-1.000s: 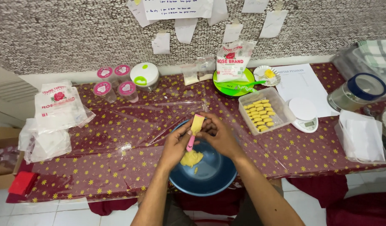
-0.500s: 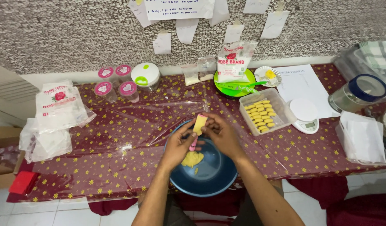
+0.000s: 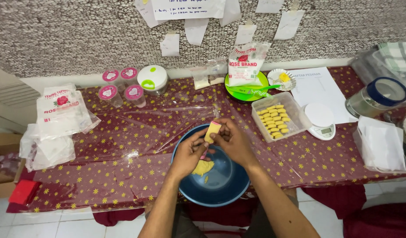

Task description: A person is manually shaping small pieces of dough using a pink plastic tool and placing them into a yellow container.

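Both my hands meet above a blue bowl [image 3: 225,187] at the table's front edge. My left hand [image 3: 188,153] and my right hand [image 3: 233,140] together pinch a small yellow piece of dough [image 3: 212,131] with a pink edge, which looks like a small mould, held upright between the fingertips. A lump of yellow dough [image 3: 203,167] lies in the bowl below the left hand. A clear plastic box [image 3: 295,115] to the right holds several rows of shaped yellow pieces [image 3: 273,120].
A small white scale [image 3: 321,120], a sheet of paper [image 3: 319,90], a blue-lidded jar [image 3: 379,96] and a box of white sheets [image 3: 381,147] stand at the right. A green plate [image 3: 247,88] with a flour bag, pink-lidded cups [image 3: 121,86] and plastic bags [image 3: 57,123] sit further back and left.
My hands stay over the bowl with the yellow piece between them. The fingers have shifted slightly around it, and the piece sits a touch lower.
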